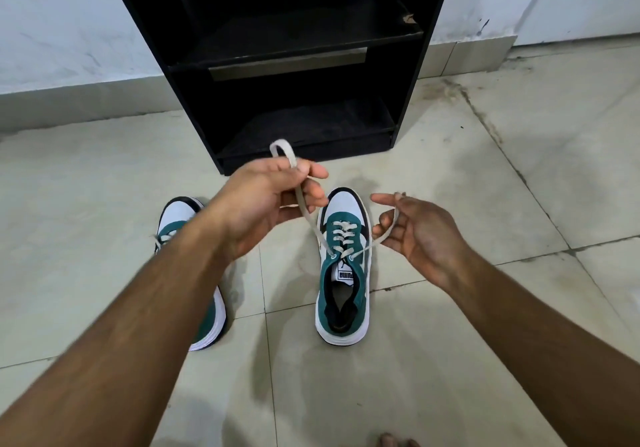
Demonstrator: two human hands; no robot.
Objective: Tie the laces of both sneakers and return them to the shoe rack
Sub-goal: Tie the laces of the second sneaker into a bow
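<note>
My left hand (273, 200) pinches lace loop (282, 150), frame centre. Right hand (415, 228) curls loosely round lace end (391, 219). Sneaker (341, 275) below, rack (298, 34) top.

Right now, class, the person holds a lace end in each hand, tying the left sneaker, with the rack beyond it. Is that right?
No. The head view shows the laces running from the right sneaker, not the left sneaker, which lies beside it. The left hand and right hand each hold a lace end, and the rack stands beyond.
</note>
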